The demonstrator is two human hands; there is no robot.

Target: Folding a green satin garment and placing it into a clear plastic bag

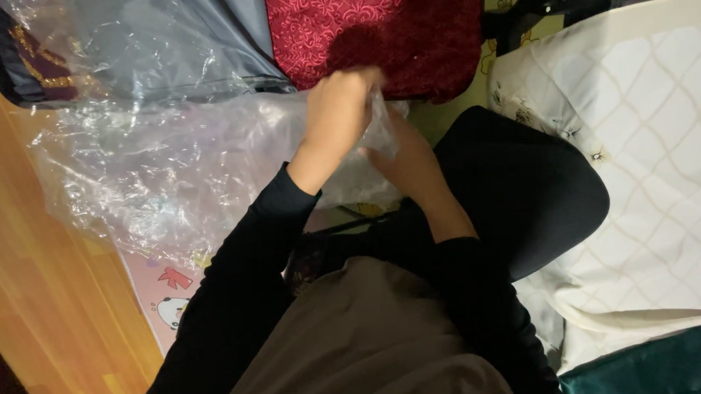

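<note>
We grip a clear plastic bag (pixel 181 162) spread across the middle of the scene, our left hand (pixel 339 110) closed on its crumpled mouth, our right hand (pixel 403 164) pinching the film just beside it. Keeping both grips firm should hold the mouth open. What the bag holds we cannot tell. Far beyond lie a red patterned cloth (pixel 378 32) and grey fabric (pixel 198 37); a white quilt (pixel 644 157) lies right.

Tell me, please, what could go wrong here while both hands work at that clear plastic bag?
The left hand and right hand pinch the same edge of the thin clear plastic bag; pulling apart could tear it. The film is crumpled and glossy, so a grip may slip. The bag also spreads toward the red patterned fabric and could snag or drag it.
</note>
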